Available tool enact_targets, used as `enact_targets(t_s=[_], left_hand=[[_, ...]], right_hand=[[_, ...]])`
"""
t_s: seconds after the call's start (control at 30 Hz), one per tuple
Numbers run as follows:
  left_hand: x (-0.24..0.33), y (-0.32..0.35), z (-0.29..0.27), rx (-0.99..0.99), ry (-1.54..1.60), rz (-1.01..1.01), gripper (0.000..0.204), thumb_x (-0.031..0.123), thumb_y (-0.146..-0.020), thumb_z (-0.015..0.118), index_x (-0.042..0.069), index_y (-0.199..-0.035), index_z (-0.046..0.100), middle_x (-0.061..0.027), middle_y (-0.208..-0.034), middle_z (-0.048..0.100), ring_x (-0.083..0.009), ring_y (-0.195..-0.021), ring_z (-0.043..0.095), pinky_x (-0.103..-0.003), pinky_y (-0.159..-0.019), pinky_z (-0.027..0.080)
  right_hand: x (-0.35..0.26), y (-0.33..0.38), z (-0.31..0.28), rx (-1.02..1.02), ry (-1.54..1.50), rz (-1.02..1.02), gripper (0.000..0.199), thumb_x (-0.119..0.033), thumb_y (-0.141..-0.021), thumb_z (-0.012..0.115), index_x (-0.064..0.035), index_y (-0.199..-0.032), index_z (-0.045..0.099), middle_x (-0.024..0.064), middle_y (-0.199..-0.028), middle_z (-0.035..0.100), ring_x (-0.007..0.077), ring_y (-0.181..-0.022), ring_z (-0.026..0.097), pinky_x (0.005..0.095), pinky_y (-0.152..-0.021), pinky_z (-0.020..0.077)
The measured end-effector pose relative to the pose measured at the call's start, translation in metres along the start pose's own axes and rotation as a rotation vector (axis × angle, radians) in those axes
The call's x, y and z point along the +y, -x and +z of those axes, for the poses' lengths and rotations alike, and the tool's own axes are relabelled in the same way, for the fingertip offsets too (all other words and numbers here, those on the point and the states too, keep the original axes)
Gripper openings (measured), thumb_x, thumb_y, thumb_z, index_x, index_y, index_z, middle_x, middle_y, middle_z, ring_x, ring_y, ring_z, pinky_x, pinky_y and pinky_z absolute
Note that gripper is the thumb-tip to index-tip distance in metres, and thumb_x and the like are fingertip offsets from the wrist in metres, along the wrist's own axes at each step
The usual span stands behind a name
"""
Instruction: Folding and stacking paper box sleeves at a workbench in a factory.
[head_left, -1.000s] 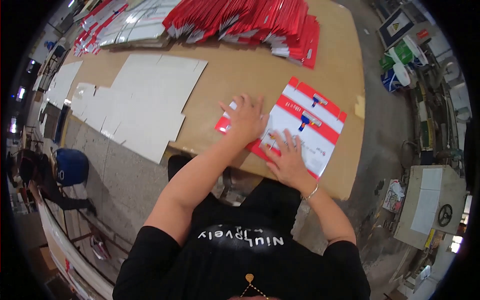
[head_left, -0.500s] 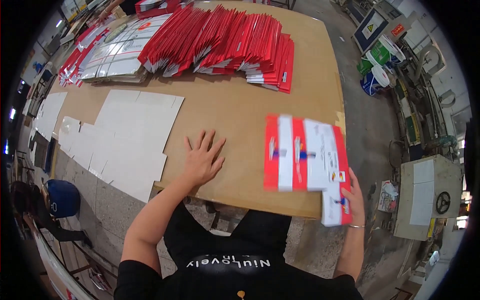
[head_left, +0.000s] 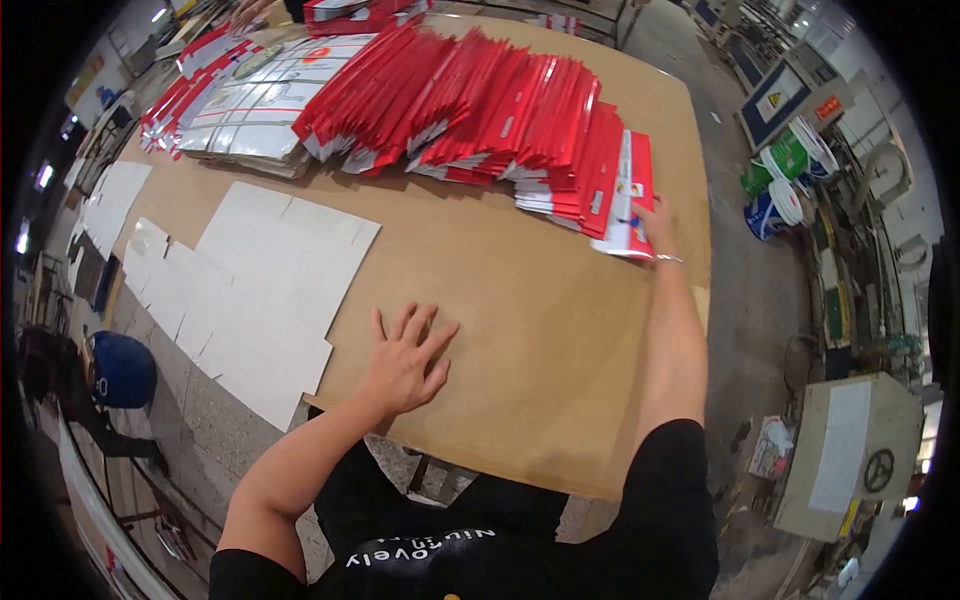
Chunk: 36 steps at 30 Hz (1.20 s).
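Note:
My left hand (head_left: 408, 362) rests flat on the brown board covering the table (head_left: 520, 340), its fingers spread and nothing in it. Farther out, my right hand (head_left: 658, 228) grips the right side of a flat, folded red-and-white carton (head_left: 625, 190). That carton stands at the right end of a long row of similar folded cartons (head_left: 460, 105), which lean over one another. Whether it touches the last carton of the row I cannot tell. My right thumb lies over its printed face; the other fingers are partly hidden.
White cardboard sheets (head_left: 270, 280) lie left of my left hand. Behind them sits a strapped stack of printed sheets (head_left: 265, 105). Another person's hand (head_left: 248, 12) shows at the far left. Buckets (head_left: 775, 210) and a machine with a handwheel (head_left: 850, 450) stand right of the table.
My right hand has carried the carton from the near right edge away to the row's right end. The carton now looks narrower, its wide panels no longer spread out. My left hand stays flat.

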<state>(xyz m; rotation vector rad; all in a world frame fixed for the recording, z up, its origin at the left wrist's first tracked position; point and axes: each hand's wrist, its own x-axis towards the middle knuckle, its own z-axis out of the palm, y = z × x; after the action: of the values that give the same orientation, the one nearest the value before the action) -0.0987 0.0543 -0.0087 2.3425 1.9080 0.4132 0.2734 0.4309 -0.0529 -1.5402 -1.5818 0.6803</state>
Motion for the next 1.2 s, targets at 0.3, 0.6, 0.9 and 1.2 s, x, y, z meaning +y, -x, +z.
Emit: enact_targets(t_s=[0.3,0.6,0.9,1.2], left_hand=[[-0.003,-0.001,0.003,-0.002,0.059,-0.023,0.055,0.030,-0.085,0.062,0.022,-0.138,0.054,-0.0154,-0.145,0.043,-0.0393,-0.136,0.036,-0.075,-0.104,0.019],[-0.003,-0.003,0.012,0.149,0.118,0.049,0.050,0.031,-0.087,0.061,0.021,-0.135,0.055,-0.0128,-0.142,0.045,-0.0344,-0.136,0.038,-0.075,-0.104,0.022],[-0.001,0.009,0.024,0.244,0.158,0.046,0.038,0.028,-0.089,0.059,0.013,-0.124,0.060,-0.0125,-0.131,0.050,-0.0307,-0.132,0.042,-0.074,-0.106,0.023],[-0.009,0.012,0.017,0.194,0.185,0.073,0.033,0.023,-0.090,0.060,0.012,-0.121,0.062,-0.0117,-0.129,0.053,-0.0299,-0.129,0.046,-0.064,-0.110,0.028]], right_hand=[[-0.130,0.035,0.012,0.030,0.090,-0.327,0.027,-0.015,-0.097,0.054,-0.0051,-0.117,0.069,0.0132,-0.081,0.068,0.0221,-0.075,0.066,0.0338,-0.069,0.0514],[-0.396,0.344,-0.054,-0.662,-1.604,-1.356,0.018,-0.023,-0.095,0.062,-0.0100,-0.108,0.066,0.0069,-0.112,0.052,0.0258,-0.105,0.052,0.0461,-0.081,0.0505],[-0.448,0.439,-0.043,-0.767,-1.536,-0.863,0.015,-0.022,-0.094,0.062,-0.0088,-0.100,0.059,0.0064,-0.105,0.055,0.0248,-0.083,0.061,0.0376,-0.073,0.0528],[-0.489,0.501,-0.037,-0.662,-1.338,-0.563,0.020,-0.032,-0.100,0.056,-0.0132,-0.102,0.062,0.0102,-0.091,0.057,0.0274,-0.078,0.060,0.0379,-0.067,0.0527]])
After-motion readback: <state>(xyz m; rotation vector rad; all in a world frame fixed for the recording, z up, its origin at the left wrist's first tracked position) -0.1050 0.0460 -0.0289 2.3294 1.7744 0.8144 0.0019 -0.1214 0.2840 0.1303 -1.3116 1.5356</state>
